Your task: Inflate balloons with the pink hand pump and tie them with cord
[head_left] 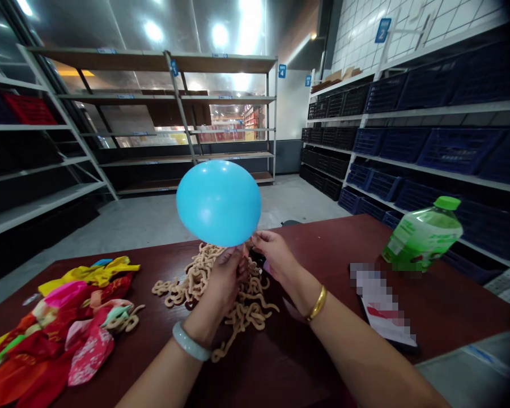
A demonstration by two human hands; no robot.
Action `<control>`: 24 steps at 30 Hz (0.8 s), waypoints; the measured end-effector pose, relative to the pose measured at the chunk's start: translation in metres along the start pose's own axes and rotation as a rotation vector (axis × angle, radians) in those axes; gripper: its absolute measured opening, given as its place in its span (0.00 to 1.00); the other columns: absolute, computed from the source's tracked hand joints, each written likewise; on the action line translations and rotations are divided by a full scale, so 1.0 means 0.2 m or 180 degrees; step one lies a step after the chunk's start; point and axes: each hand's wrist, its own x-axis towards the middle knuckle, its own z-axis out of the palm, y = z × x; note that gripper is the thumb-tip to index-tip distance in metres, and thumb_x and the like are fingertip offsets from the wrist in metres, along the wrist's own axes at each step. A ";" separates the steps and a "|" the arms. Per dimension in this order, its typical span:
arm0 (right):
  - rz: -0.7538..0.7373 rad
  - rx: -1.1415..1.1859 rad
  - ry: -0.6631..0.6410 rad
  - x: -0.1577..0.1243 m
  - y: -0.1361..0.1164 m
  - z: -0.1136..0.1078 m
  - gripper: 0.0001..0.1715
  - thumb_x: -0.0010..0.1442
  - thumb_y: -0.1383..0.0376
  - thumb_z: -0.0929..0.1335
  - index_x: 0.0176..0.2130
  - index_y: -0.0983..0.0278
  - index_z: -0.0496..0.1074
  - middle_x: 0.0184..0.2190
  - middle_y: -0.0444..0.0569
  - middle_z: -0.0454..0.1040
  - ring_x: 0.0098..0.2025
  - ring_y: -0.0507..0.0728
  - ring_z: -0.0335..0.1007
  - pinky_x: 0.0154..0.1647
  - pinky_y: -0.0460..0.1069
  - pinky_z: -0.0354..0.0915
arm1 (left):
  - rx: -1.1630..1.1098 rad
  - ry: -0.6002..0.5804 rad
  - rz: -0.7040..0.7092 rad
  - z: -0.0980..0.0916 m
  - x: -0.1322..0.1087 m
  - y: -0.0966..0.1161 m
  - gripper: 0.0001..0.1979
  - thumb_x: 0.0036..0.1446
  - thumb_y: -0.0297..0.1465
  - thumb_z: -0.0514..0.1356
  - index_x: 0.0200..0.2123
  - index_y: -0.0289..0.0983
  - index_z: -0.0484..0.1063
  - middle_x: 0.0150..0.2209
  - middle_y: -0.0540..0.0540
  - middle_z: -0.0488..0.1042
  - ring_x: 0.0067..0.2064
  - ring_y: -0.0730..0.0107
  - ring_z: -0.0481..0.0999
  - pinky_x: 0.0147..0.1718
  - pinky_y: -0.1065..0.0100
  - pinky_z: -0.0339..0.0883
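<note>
A round, inflated light-blue balloon [219,201] stands above the table, its lower end down at my fingers. My left hand [227,277] is closed around the balloon's lower end, which the fingers hide. Just to the right, my right hand [276,254] makes a pinch beside the balloon's underside; what lies between its fingertips is too small to tell. Below and around both hands spreads a tangled pile of tan, curly cords [199,272]. Several limp, colourful balloons [59,323] lie heaped at the left, with a few tan cords [127,323] on their right side.
The dark red table [314,362] carries a phone [385,317], partly pixelated, and a green-capped bottle [425,235] at the right. Beyond it stand metal shelves [153,99] at the back and a rack of dark blue crates [459,150] along the right wall.
</note>
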 end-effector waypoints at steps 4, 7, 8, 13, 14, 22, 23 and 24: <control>0.0330 -0.0074 -0.0524 -0.02 0.00 -0.01 0.15 0.47 0.56 0.76 0.28 0.64 0.74 0.28 0.44 0.74 0.29 0.51 0.66 0.33 0.47 0.63 | 0.0375 0.0275 0.0098 -0.05 0.03 -0.02 0.18 0.54 0.43 0.61 0.24 0.37 0.61 0.19 0.55 0.56 0.20 0.78 0.53 0.18 0.74 0.44; 0.0572 0.0197 -0.0521 -0.01 0.03 -0.02 0.17 0.44 0.57 0.78 0.30 0.64 0.74 0.25 0.44 0.73 0.27 0.51 0.66 0.29 0.46 0.62 | 0.0725 0.0313 -0.0004 -0.05 0.03 -0.03 0.19 0.52 0.44 0.62 0.22 0.37 0.62 0.18 0.54 0.57 0.19 0.77 0.53 0.18 0.73 0.45; 0.0578 0.0269 -0.0494 -0.01 0.03 -0.02 0.17 0.44 0.58 0.78 0.29 0.64 0.73 0.24 0.43 0.72 0.26 0.50 0.65 0.28 0.46 0.61 | 0.0780 0.0284 -0.0015 -0.05 0.03 -0.02 0.18 0.52 0.44 0.61 0.22 0.37 0.62 0.18 0.54 0.57 0.19 0.77 0.54 0.18 0.72 0.45; 0.0461 0.0391 -0.0296 -0.01 0.03 -0.01 0.17 0.45 0.57 0.77 0.26 0.65 0.71 0.20 0.41 0.69 0.22 0.49 0.64 0.26 0.46 0.60 | 0.0821 0.0077 -0.0010 -0.05 0.01 0.01 0.17 0.56 0.44 0.58 0.24 0.37 0.65 0.20 0.51 0.62 0.20 0.75 0.57 0.19 0.72 0.47; 0.0467 0.0390 -0.0238 -0.01 0.03 -0.02 0.18 0.45 0.56 0.77 0.28 0.65 0.72 0.22 0.42 0.70 0.23 0.50 0.65 0.26 0.47 0.61 | 0.0836 0.0087 0.0003 -0.05 0.01 0.02 0.18 0.56 0.45 0.57 0.24 0.37 0.65 0.20 0.51 0.62 0.20 0.75 0.57 0.19 0.71 0.47; 0.0602 -0.0471 0.0546 0.32 0.03 -0.09 0.13 0.49 0.61 0.75 0.25 0.63 0.68 0.20 0.41 0.66 0.20 0.48 0.59 0.20 0.44 0.55 | 0.0493 0.0505 0.0309 -0.15 0.07 0.04 0.15 0.58 0.40 0.54 0.28 0.35 0.71 0.22 0.51 0.61 0.21 0.75 0.57 0.21 0.72 0.47; 0.0624 -0.0538 0.0565 0.38 0.02 -0.08 0.12 0.51 0.62 0.74 0.25 0.63 0.68 0.20 0.41 0.66 0.20 0.48 0.58 0.20 0.44 0.55 | 0.0438 0.0558 0.0310 -0.17 0.08 0.04 0.15 0.59 0.39 0.54 0.29 0.34 0.71 0.22 0.52 0.61 0.21 0.76 0.56 0.21 0.72 0.47; 0.0621 -0.0616 0.0610 0.44 0.01 -0.06 0.13 0.52 0.63 0.73 0.24 0.63 0.66 0.19 0.41 0.65 0.20 0.47 0.57 0.20 0.44 0.55 | 0.0384 0.0605 0.0302 -0.18 0.08 0.04 0.15 0.59 0.39 0.54 0.29 0.34 0.71 0.21 0.52 0.60 0.21 0.76 0.56 0.21 0.72 0.47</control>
